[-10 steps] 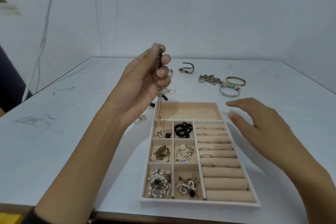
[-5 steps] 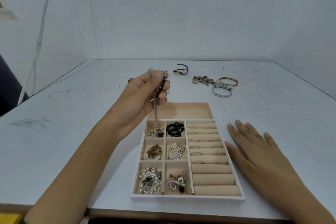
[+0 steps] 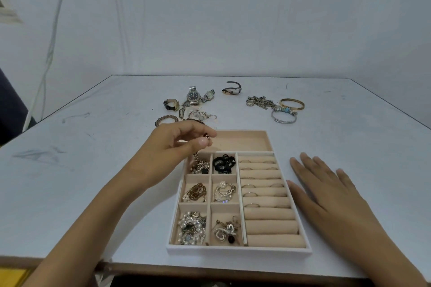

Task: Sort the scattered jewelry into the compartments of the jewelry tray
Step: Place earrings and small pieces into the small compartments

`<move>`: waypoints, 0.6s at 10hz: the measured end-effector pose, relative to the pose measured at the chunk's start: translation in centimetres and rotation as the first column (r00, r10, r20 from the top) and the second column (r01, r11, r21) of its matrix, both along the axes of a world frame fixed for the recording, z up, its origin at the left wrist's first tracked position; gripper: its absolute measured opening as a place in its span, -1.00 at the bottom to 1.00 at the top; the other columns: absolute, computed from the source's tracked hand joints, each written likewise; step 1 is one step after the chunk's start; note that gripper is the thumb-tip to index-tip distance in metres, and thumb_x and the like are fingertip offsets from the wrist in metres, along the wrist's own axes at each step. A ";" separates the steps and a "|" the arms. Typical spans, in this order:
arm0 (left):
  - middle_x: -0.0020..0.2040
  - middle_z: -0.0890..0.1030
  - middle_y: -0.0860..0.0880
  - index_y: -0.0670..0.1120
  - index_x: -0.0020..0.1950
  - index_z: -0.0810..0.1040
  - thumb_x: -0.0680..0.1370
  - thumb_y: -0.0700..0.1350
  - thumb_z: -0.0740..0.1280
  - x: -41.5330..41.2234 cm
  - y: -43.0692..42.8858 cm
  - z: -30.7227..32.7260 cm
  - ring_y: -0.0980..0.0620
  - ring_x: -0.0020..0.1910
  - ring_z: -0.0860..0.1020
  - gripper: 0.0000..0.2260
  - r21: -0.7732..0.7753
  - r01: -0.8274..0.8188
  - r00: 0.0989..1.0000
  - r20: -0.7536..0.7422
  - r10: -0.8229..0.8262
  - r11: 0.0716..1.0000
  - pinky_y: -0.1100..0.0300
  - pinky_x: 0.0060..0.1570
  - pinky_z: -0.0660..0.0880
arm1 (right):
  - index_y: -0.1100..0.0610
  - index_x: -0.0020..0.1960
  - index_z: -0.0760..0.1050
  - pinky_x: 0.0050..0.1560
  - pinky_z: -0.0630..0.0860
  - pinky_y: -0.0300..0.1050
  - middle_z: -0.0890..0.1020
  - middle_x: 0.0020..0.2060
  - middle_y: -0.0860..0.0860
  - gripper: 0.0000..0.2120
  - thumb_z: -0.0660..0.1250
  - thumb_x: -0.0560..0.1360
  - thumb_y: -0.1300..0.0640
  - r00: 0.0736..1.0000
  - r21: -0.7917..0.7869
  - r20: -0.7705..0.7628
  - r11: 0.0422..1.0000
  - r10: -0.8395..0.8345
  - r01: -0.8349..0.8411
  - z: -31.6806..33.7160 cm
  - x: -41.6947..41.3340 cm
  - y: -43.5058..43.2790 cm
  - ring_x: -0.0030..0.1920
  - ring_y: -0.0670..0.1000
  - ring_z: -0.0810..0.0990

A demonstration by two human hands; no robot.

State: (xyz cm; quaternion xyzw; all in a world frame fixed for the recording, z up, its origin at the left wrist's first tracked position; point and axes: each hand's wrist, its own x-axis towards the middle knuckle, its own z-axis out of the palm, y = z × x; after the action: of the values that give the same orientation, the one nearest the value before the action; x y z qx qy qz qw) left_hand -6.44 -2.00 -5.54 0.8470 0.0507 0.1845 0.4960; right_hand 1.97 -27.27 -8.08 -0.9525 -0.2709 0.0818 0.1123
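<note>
Left hand [image 3: 172,147]: pinches chain [image 3: 206,136] above tray [image 3: 240,250]
Right hand [image 3: 326,193]: fingers straight, flat on tabletop [image 3: 93,182]
Watches [image 3: 193,96]: four, near far edge
Wall [image 3: 233,18]: white

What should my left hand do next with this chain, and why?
Probably let go: the left hand pinches the chain by its top end, and most of it already lies piled in the jewelry tray, far-left small compartment. The right hand rests flat beside the tray.

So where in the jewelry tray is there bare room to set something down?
The long far compartment is bare, between the far wall and the ring rolls. The three nearest rolls hold nothing. All six small compartments are crowded.
</note>
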 end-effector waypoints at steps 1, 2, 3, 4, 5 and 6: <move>-0.10 0.70 0.06 0.05 0.02 0.65 0.52 -0.05 0.38 -0.4 0.4 -0.2 0.17 -0.04 0.63 -0.90 0.086 -0.027 1.000 -0.002 0.027 0.996 0.16 0.06 0.51 | -0.13 0.53 -0.27 0.51 -0.30 -0.08 -0.24 0.51 -0.19 -0.26 -0.37 0.36 -0.29 1.000 -0.005 0.008 1.000 0.002 -0.002 0.0 0.0 0.0 0.50 -0.18 -0.31; -0.16 0.71 0.14 0.04 0.00 0.63 0.53 -0.09 0.40 -0.6 0.6 -0.5 0.24 -0.07 0.62 -0.92 0.145 -0.045 0.999 -0.014 0.048 0.988 0.14 0.02 0.49 | -0.13 0.53 -0.27 0.51 -0.29 -0.07 -0.24 0.52 -0.19 -0.26 -0.36 0.37 -0.29 1.000 -0.011 0.012 1.000 0.004 -0.004 -0.1 0.1 -0.1 0.50 -0.18 -0.31; -0.17 0.70 0.10 0.06 -0.02 0.64 0.47 -0.02 0.45 -0.7 0.8 -0.8 0.21 -0.11 0.62 -0.89 0.217 -0.058 0.998 -0.019 0.063 0.975 0.22 -0.04 0.51 | -0.14 0.53 -0.27 0.51 -0.30 -0.08 -0.24 0.52 -0.19 -0.26 -0.37 0.37 -0.29 1.000 -0.013 0.011 1.000 0.004 -0.004 0.0 0.0 -0.1 0.50 -0.18 -0.31; -0.20 0.67 0.08 0.08 -0.05 0.63 0.44 -0.12 0.49 -0.7 0.7 -1.2 0.17 -0.15 0.61 -0.85 0.313 -0.079 0.996 -0.009 0.086 0.947 0.30 -0.14 0.48 | -0.13 0.53 -0.27 0.51 -0.30 -0.08 -0.24 0.52 -0.18 -0.26 -0.36 0.37 -0.29 1.000 -0.014 0.009 1.000 0.003 -0.003 0.0 0.0 -0.1 0.50 -0.17 -0.30; -0.26 0.65 0.14 0.10 -0.10 0.63 0.41 -0.12 0.51 -0.6 0.4 -1.3 0.19 -0.17 0.59 -0.85 0.431 -0.088 0.995 0.003 0.096 0.898 0.45 -0.22 0.37 | -0.13 0.53 -0.28 0.51 -0.30 -0.07 -0.24 0.52 -0.18 -0.26 -0.36 0.37 -0.29 1.000 -0.018 0.007 1.000 0.002 -0.002 0.1 0.0 0.0 0.50 -0.17 -0.31; -0.29 0.64 0.15 0.09 -0.13 0.67 0.42 -0.07 0.50 -0.4 0.2 -1.2 0.19 -0.17 0.58 -0.91 0.501 -0.094 0.994 0.001 0.108 0.860 0.39 -0.21 0.37 | -0.14 0.53 -0.28 0.51 -0.30 -0.08 -0.25 0.52 -0.19 -0.27 -0.36 0.38 -0.30 1.000 -0.012 0.004 1.000 0.002 -0.002 0.0 0.0 -0.1 0.50 -0.18 -0.31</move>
State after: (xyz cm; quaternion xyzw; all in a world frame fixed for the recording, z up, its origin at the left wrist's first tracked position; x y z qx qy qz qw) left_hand -6.88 -1.81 -6.76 0.9451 0.0522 0.2056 0.2486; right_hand 1.94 -27.35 -8.05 -0.9532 -0.2713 0.0815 0.1059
